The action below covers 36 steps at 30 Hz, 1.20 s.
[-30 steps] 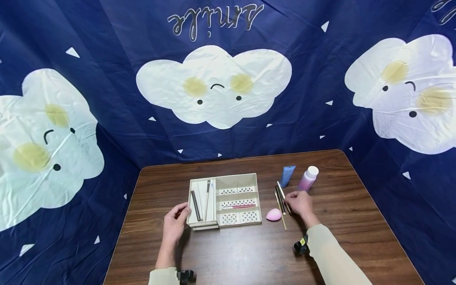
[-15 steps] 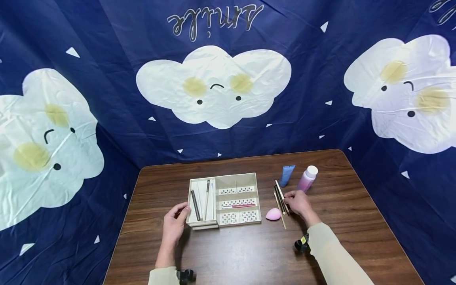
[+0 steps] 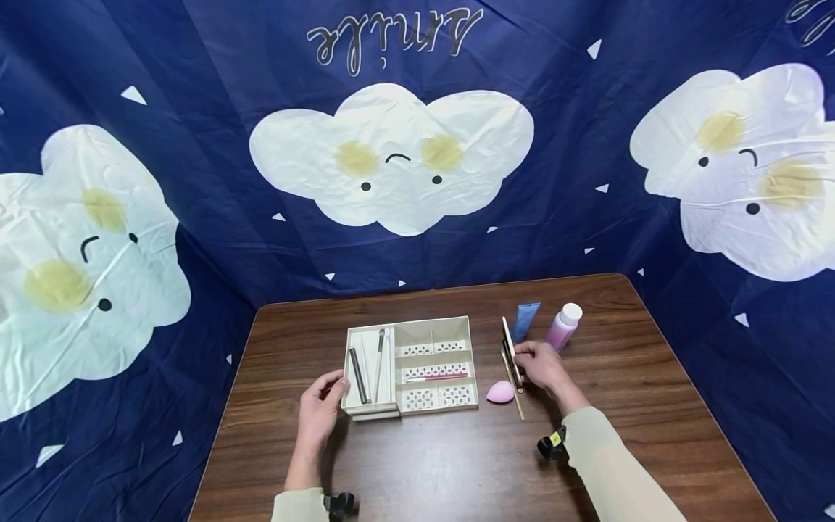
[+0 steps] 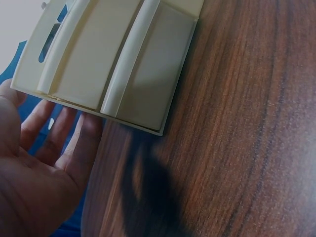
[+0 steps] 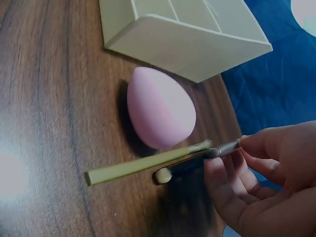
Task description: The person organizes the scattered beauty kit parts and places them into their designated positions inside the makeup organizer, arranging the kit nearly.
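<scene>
A cream makeup organizer (image 3: 435,365) stands on the table. My left hand (image 3: 317,407) rests its fingertips and thumb against the organizer's left side, which the left wrist view shows from close up. My right hand (image 3: 543,365) pinches a slim makeup brush (image 5: 229,147) with a pale handle, silver ferrule and dark tip. In the head view its white handle slants up from the fingers. Just beneath lie a dark-handled stick (image 5: 185,168) and a tan stick (image 5: 133,166). A pink makeup sponge (image 5: 159,109) sits between these and the organizer.
Behind my right hand stand a blue tube (image 3: 525,321) and a pink bottle (image 3: 563,328) with a white cap. The organizer's left top tray holds a black stick (image 3: 358,376) and a brush (image 3: 380,366); a red stick (image 3: 446,377) lies in a middle compartment. Blue curtains enclose the table.
My right hand has moved slightly left and away from me, and the pale brush in its fingers has shifted up and tilted. My left hand and the organizer stay put.
</scene>
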Motion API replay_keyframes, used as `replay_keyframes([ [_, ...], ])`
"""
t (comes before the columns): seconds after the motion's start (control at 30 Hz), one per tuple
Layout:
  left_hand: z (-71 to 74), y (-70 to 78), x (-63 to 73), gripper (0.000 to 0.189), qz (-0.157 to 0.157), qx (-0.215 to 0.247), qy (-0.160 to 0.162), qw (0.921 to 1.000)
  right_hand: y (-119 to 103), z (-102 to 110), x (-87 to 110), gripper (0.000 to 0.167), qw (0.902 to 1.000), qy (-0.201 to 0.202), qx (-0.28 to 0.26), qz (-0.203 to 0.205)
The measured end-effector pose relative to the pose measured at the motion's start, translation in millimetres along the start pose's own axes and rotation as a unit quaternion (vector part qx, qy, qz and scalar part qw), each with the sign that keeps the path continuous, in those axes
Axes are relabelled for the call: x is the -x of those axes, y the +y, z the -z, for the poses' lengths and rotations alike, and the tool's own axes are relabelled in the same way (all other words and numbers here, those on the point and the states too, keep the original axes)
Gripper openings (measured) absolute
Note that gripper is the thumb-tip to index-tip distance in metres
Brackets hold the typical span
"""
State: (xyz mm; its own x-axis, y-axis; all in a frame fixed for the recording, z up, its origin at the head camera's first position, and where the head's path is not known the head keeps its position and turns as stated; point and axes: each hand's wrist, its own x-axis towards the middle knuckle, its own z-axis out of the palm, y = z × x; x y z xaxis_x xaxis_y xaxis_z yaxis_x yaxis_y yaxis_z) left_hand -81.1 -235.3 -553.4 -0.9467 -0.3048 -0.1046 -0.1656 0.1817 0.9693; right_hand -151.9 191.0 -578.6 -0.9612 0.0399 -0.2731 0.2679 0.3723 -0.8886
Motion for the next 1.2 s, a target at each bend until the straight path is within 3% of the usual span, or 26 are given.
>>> replay_keyframes([
  [0.33, -1.1, 0.2, 1.7, 0.024, -0.018, 0.001, 0.005, 0.9998, -16.3, -4.2, 3.8, 0.028, 0.9980, -0.017, -0.060, 0.004],
  [0.83, -1.1, 0.0, 1.7, 0.024, -0.023, -0.007, 0.006, 0.9997, -45.9, -14.5, 9.2, 0.026, 0.9988, -0.006, -0.040, 0.027],
  [1.2, -1.9, 2.3, 2.8, 0.023, -0.022, -0.006, 0.008, 0.9997, -68.1, -30.8, 10.1, 0.025, 0.9949, -0.024, -0.094, 0.028],
])
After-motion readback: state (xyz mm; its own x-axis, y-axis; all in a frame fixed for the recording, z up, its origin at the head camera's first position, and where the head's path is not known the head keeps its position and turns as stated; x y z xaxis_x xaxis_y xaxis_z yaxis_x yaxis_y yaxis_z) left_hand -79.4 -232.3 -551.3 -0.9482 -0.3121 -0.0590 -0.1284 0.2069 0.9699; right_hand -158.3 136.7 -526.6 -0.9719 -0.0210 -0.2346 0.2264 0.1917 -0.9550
